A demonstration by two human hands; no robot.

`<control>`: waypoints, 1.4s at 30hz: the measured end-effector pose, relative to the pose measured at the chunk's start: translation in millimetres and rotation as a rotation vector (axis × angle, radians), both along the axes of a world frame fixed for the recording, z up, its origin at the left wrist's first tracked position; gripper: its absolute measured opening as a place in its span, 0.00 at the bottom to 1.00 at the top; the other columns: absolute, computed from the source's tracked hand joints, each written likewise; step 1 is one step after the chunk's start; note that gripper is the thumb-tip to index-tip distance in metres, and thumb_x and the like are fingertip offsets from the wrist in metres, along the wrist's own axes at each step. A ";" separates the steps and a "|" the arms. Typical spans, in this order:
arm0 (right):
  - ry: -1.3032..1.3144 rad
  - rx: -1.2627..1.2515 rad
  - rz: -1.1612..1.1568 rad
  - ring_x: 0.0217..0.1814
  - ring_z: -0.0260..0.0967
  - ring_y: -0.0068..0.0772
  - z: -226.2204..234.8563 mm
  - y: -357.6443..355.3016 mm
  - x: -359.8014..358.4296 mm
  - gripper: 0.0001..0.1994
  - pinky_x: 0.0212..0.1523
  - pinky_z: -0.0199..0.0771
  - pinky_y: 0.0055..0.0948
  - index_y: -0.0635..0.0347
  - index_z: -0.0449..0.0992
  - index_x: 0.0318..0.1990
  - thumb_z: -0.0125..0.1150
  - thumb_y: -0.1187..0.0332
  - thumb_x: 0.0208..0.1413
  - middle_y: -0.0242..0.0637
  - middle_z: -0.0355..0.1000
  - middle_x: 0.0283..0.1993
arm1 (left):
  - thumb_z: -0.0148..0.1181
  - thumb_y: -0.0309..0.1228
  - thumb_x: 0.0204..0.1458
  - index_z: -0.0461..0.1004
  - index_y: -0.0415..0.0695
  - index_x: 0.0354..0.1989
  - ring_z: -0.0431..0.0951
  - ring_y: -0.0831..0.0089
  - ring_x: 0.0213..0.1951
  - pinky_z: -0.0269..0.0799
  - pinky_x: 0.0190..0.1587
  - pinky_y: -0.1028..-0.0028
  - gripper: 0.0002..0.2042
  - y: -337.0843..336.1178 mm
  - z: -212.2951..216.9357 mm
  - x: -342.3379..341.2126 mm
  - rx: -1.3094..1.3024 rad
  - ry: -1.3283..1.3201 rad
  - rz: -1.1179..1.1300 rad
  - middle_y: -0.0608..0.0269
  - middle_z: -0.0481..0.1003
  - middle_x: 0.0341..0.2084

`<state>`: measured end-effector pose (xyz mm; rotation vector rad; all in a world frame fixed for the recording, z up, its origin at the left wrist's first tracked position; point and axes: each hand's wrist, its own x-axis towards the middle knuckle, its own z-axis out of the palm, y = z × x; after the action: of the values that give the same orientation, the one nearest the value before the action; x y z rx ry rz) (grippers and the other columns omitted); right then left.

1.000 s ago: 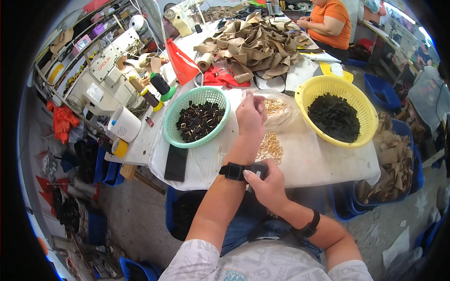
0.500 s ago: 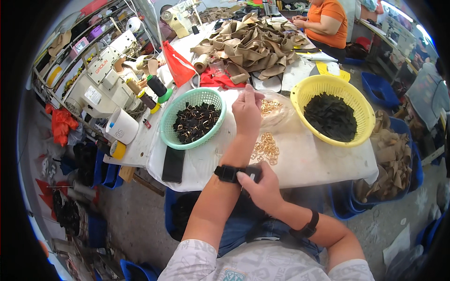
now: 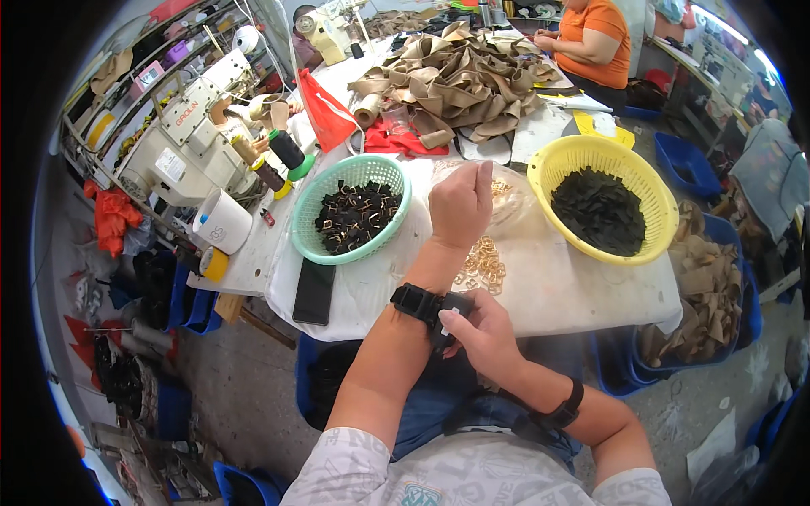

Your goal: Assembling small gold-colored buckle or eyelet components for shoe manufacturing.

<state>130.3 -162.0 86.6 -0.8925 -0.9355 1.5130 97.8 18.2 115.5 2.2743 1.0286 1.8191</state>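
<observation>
Over the table, my left hand (image 3: 461, 202) is raised in a closed fist, and nothing shows in it. A black wrist strap (image 3: 415, 301) circles my left wrist, with a small black box-shaped device (image 3: 451, 314) on its right side. My right hand (image 3: 491, 336) pinches this device between thumb and fingers. Another black strap (image 3: 564, 405) sits round my right wrist. Beyond my left wrist lies a pile of gold-coloured metal buckles (image 3: 484, 268), partly hidden by my arm. More buckles (image 3: 499, 191) lie in a clear plastic bag behind my fist.
A green basket (image 3: 301, 221) holds black pieces with gold metal parts; a black phone (image 3: 314, 293) lies before it. The yellow basket (image 3: 662, 192) at right contains black strips. Brown pieces (image 3: 460, 80) are heaped behind. A sewing machine (image 3: 181, 156) stands left; a person in orange (image 3: 595, 42) sits far right.
My left forearm has rolled, and the fist has turned and shifted slightly right. The device on the strap has turned with it, and my right hand's grip on it has shifted.
</observation>
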 end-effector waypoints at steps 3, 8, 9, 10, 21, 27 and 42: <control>-0.008 0.007 0.007 0.29 0.70 0.20 -8.9 2.0 1.5 0.16 0.24 0.75 0.20 0.69 0.63 0.40 0.60 0.65 0.56 0.37 0.70 0.31 | 0.49 0.38 0.61 0.70 0.39 0.18 0.65 0.71 0.15 0.59 0.20 0.71 0.21 6.8 11.0 -2.3 -0.430 -0.390 -0.155 0.63 0.66 0.10; -0.008 0.014 0.040 0.28 0.71 0.21 -9.3 4.9 -0.8 0.18 0.25 0.76 0.21 0.70 0.63 0.42 0.61 0.64 0.56 0.38 0.70 0.30 | 0.47 0.40 0.63 0.72 0.37 0.19 0.57 0.86 0.15 0.51 0.19 0.80 0.23 10.6 10.6 -6.4 -0.573 -0.560 -0.298 0.74 0.61 0.10; -0.031 0.002 0.060 0.27 0.72 0.22 -8.9 6.5 0.4 0.18 0.25 0.76 0.22 0.70 0.62 0.43 0.61 0.64 0.57 0.39 0.71 0.30 | 0.48 0.40 0.62 0.72 0.37 0.18 0.57 0.86 0.15 0.50 0.18 0.80 0.22 9.8 9.1 -4.8 -0.577 -0.537 -0.294 0.73 0.62 0.10; -0.054 -0.010 0.081 0.26 0.72 0.23 -9.2 7.8 3.3 0.19 0.24 0.76 0.22 0.70 0.62 0.43 0.61 0.63 0.57 0.40 0.71 0.29 | 0.48 0.40 0.62 0.71 0.37 0.19 0.57 0.85 0.14 0.50 0.17 0.80 0.22 11.4 8.6 -6.6 -0.662 -0.631 -0.317 0.72 0.62 0.11; 0.230 -0.083 -0.051 0.17 0.69 0.30 -25.0 30.4 47.0 0.25 0.17 0.70 0.24 0.65 0.66 0.42 0.40 0.47 0.64 0.44 0.71 0.23 | 0.42 0.44 0.63 0.69 0.43 0.28 0.53 0.81 0.11 0.48 0.14 0.80 0.19 18.9 2.3 -36.1 -1.139 -1.163 -0.682 0.72 0.60 0.13; 0.500 -0.149 -0.280 0.13 0.61 0.27 -0.9 88.1 63.8 0.25 0.13 0.62 0.25 0.63 0.68 0.37 0.39 0.46 0.64 0.38 0.68 0.19 | 0.47 0.40 0.63 0.69 0.41 0.19 0.57 0.83 0.14 0.48 0.16 0.80 0.21 -34.6 10.2 -32.8 -0.910 -0.704 -0.578 0.71 0.62 0.12; 0.213 0.238 -0.571 0.11 0.55 0.18 10.2 140.4 84.9 0.22 0.12 0.54 0.18 0.63 0.69 0.31 0.43 0.51 0.65 0.34 0.65 0.15 | 0.64 0.32 0.51 0.73 0.33 0.40 0.76 0.77 0.28 0.75 0.31 0.77 0.15 -164.6 -37.5 -19.9 -1.483 -0.026 -0.730 0.60 0.77 0.28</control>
<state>215.2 -21.6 96.8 -0.7277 -0.6169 0.9606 77.9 -146.4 78.0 1.2983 0.8348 0.3994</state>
